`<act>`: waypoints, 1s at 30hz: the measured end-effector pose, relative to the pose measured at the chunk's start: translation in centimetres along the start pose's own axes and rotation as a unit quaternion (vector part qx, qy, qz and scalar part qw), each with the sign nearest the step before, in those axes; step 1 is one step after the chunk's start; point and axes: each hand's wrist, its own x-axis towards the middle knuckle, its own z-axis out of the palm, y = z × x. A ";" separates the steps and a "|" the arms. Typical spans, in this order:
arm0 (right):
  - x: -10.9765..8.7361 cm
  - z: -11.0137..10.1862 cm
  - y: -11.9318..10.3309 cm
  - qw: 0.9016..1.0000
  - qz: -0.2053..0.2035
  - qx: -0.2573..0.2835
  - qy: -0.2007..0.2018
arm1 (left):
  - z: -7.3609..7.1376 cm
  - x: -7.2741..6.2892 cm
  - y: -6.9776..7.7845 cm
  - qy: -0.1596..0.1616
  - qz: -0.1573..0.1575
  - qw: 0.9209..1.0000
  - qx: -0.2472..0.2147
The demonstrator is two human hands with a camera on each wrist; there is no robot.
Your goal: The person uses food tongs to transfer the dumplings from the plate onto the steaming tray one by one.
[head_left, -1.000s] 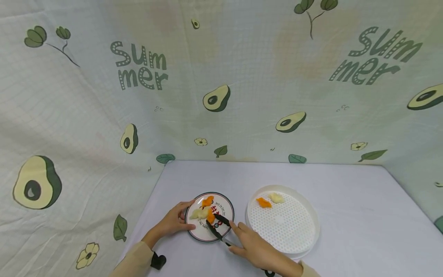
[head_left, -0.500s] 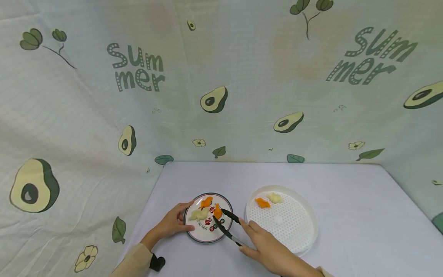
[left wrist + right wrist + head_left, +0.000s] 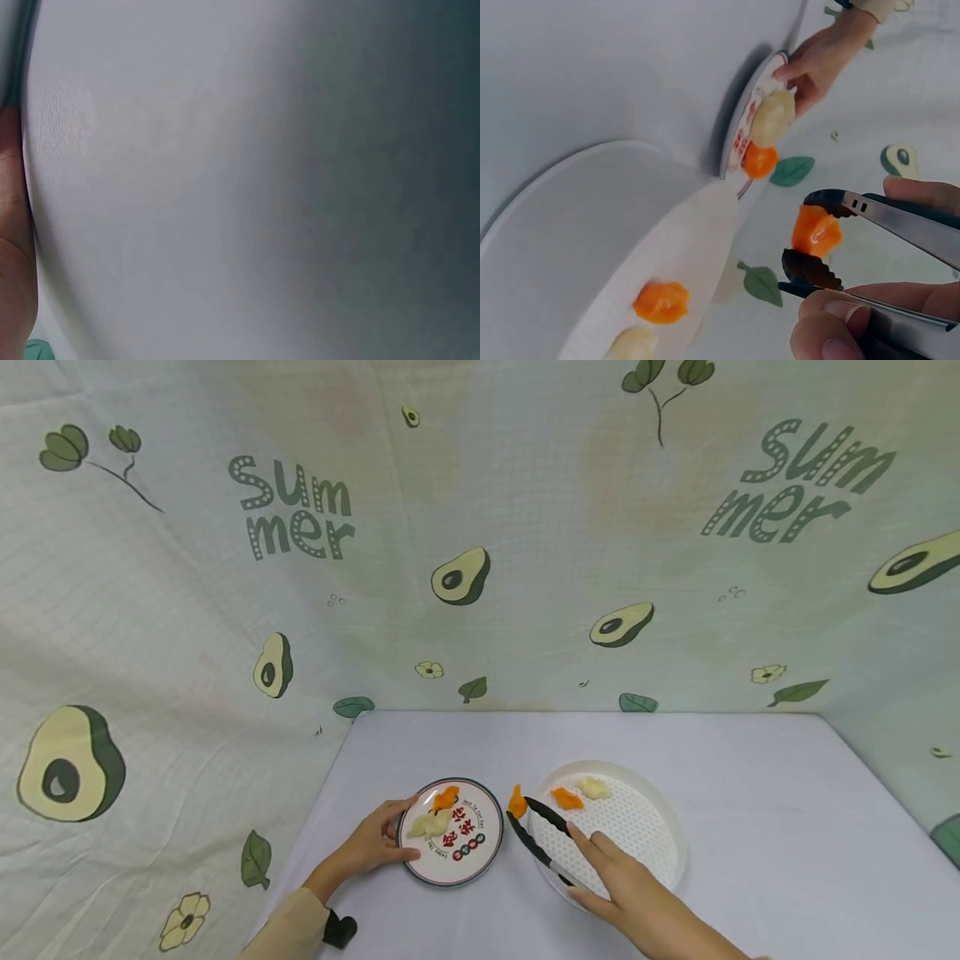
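Head view, plate: the left hand [image 3: 367,842] grips the round plate [image 3: 423,865] by its 9 o'clock rim; on it lie an orange dumpling [image 3: 446,798] at 12 and pale dough [image 3: 429,824] toward 10.
Head view, tongs: the right hand [image 3: 626,881] holds black-tipped tongs [image 3: 531,843], pinching a second orange dumpling [image 3: 517,802] at the plate's 2 o'clock, near the perforated tray's [image 3: 637,839] 10 o'clock edge.
Head view, tray: a third orange dumpling [image 3: 567,799] lies at 10, a pale dumpling [image 3: 593,788] at 11.
Left wrist view, edge: part of the left hand shows at 9 o'clock; its grip cannot be told here.
Right wrist view, tips: the tongs clamp the second orange dumpling at 4 o'clock; plate and left hand appear at 1, the tray at 7.
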 end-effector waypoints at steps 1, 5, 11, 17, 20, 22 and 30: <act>-0.2 -0.2 0.3 1.000 0.004 0.001 0.001 | 0.0 0.0 0.0 0.001 0.002 1.000 0.000; -0.9 -1.0 1.3 1.000 0.022 -0.010 0.000 | 0.0 0.1 0.1 -0.002 0.010 1.000 -0.002; -1.6 -1.5 2.6 0.997 0.068 0.009 -0.026 | -0.1 -0.1 0.2 -0.005 0.013 1.000 -0.001; -1.3 -1.3 3.9 0.995 0.087 0.024 -0.044 | -0.2 0.1 0.1 0.000 0.009 1.000 0.000; -1.1 -0.9 4.5 0.995 0.080 0.026 -0.045 | -0.3 0.2 0.1 0.002 0.008 1.000 0.005; -1.0 -0.6 4.7 0.995 0.083 0.033 -0.050 | -0.2 0.1 0.0 0.003 0.008 1.000 0.010; -0.1 0.1 5.2 0.989 0.101 0.066 -0.082 | -0.1 -0.1 0.3 0.000 0.006 1.000 0.008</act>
